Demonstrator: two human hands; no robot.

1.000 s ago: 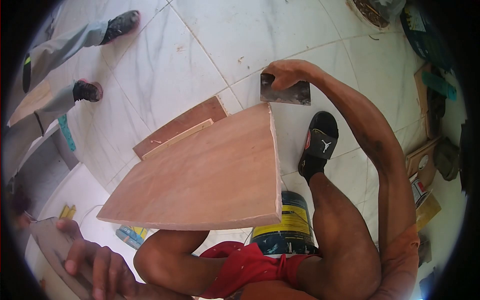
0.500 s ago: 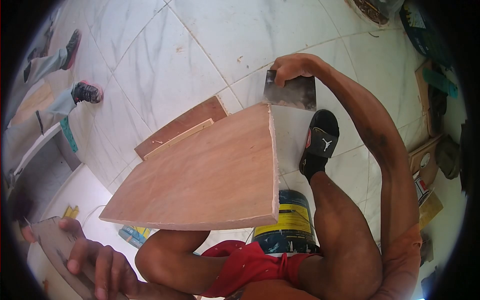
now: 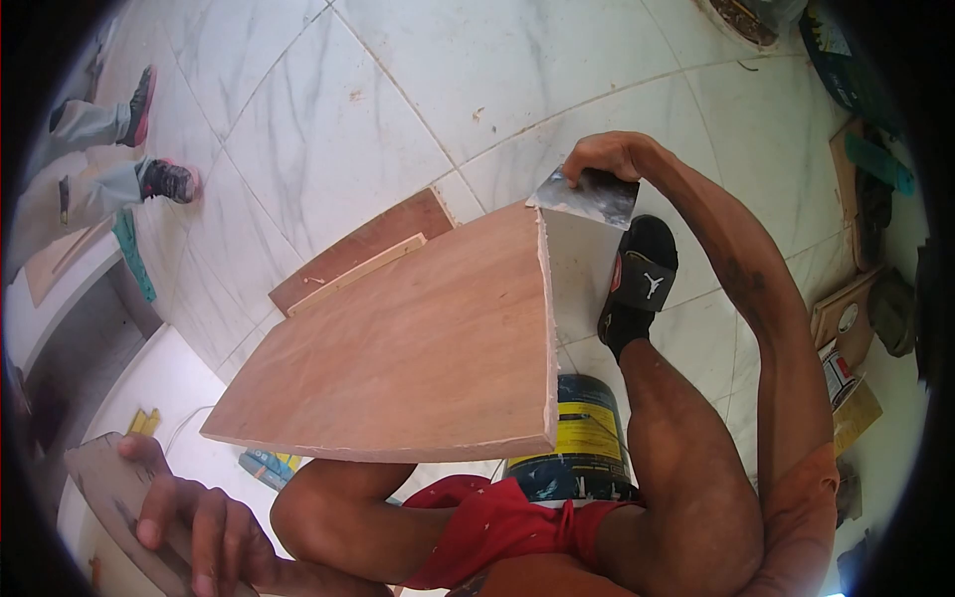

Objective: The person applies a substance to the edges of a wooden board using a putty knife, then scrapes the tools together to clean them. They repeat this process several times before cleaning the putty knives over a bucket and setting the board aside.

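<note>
A wooden panel (image 3: 388,348) with a reddish plywood face lies in front of me, near my knees. Pale, rough filler runs along its right edge (image 3: 548,328). My right hand (image 3: 607,154) is closed on a flat metal scraper (image 3: 589,199), whose lower edge meets the panel's far right corner. At the lower left, my left hand (image 3: 204,522) grips a second flat scraper (image 3: 104,488), thin and grey with dark smears. Its fingers lie across the plate and the thumb is at its upper edge.
A bucket (image 3: 577,428) with a yellow label stands beneath the panel between my legs. A brown board (image 3: 363,249) lies on the tiles beyond it. Another person's shoes (image 3: 171,182) are at the left. Assorted items line the right wall, including a bag (image 3: 836,60).
My right hand has moved down and slightly right, tilting the scraper and bringing its edge to the panel's corner. The other person's legs shift slightly. My left hand stays nearly still.
</note>
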